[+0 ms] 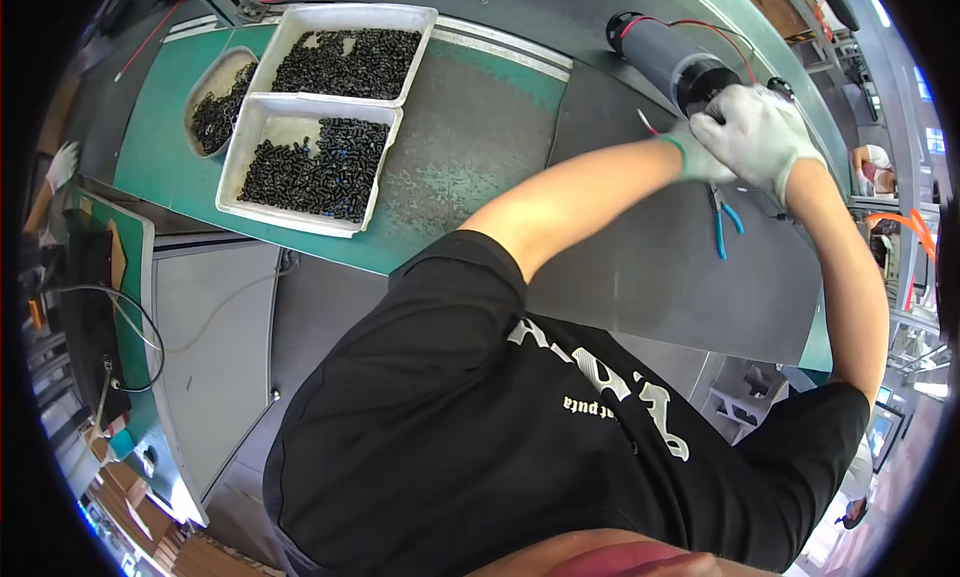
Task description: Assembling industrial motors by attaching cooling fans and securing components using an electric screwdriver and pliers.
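A dark grey cylinder [663, 59] with black ends and red wires lies at the far right of the bench. My right hand [758, 137], in a white glove, is closed in a fist at the cylinder's near black end [706, 85]. What its curled fingers hold is hidden. My left hand [703, 160], also gloved, reaches across from the left and is tucked against the right hand, which covers its fingers. Just below my hands lie blue-handled pliers [722, 227]. A slim red-and-white piece [646, 121] rests beside my left wrist.
Two white trays [228, 189] [428, 39] and an oval tub [192, 117] hold many small black parts on the green bench [160, 142]. A grey panel [215, 327] stands at left. Another person's gloved hand [62, 165] shows at far left. An orange hose [912, 224] hangs at right.
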The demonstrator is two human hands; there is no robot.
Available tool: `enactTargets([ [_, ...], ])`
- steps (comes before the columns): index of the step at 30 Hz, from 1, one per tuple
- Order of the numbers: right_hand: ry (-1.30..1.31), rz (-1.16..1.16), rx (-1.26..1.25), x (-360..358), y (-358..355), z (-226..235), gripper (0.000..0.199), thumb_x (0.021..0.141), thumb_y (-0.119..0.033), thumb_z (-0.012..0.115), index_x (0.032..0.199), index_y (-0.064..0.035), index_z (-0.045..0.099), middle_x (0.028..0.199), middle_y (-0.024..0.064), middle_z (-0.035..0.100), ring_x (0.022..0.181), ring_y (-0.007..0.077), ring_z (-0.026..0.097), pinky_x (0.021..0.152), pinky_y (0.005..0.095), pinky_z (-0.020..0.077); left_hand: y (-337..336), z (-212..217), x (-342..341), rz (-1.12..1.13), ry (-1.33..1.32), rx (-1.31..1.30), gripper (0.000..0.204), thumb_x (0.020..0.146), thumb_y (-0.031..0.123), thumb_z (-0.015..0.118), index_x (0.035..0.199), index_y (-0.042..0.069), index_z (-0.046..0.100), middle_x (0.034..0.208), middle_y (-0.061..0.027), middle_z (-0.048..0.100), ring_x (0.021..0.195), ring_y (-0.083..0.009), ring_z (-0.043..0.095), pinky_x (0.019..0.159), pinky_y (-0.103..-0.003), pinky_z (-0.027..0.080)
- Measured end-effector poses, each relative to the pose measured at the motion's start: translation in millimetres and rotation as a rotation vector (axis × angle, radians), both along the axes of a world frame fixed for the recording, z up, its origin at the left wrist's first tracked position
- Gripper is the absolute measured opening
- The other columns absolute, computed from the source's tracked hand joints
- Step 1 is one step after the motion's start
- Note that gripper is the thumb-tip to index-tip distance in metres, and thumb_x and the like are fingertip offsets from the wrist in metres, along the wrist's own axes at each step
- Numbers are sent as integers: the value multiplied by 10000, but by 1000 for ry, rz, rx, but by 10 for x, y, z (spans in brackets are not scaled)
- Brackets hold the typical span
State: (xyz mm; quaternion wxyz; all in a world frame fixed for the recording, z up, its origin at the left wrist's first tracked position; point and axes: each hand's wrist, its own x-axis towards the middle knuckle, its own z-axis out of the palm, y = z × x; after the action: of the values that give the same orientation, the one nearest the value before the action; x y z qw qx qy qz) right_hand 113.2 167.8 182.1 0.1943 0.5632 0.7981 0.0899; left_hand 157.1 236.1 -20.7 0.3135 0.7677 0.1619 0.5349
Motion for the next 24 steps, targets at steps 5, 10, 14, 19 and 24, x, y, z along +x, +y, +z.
enactTargets([
  [5,203,50,70,153,-346,-480,316,825,-345,566,820,-73,726,829,178,680,805,357,651,770,434,509,-1353,313,-208,-272,589,-170,515,832,542,554,1043,102,717,998,-107,709,1019,-272,634,912,-403,463],
  [10,335,-153,44,-24,-666,-889,287,845,-323,558,804,-93,724,780,172,669,760,358,649,725,443,502,-1829,734,-1126,-606,1173,-110,646,817,570,584,1138,12,629,1107,-148,663,1044,-342,611,961,-450,437],
  [14,419,-219,-72,-156,-740,-1209,299,859,-327,543,804,-83,706,802,174,668,793,353,645,728,452,493,-1995,823,-1980,-323,822,-205,485,855,427,608,1082,-1,613,1048,-155,656,896,-314,643,790,-407,520],
  [19,739,-258,-81,-70,-804,-1418,319,899,-337,519,940,-68,685,849,188,648,793,336,641,720,422,483,-1685,995,-3199,269,910,188,117,802,239,668,876,149,658,843,-55,616,720,-225,653,483,-389,515],
  [24,1684,-619,-588,42,-756,-1519,291,964,-271,486,942,-43,665,682,-37,462,590,32,399,536,209,323,-714,750,-4376,1067,880,-282,352,813,214,669,1093,4,631,984,-205,676,939,-344,656,842,-393,507],
])
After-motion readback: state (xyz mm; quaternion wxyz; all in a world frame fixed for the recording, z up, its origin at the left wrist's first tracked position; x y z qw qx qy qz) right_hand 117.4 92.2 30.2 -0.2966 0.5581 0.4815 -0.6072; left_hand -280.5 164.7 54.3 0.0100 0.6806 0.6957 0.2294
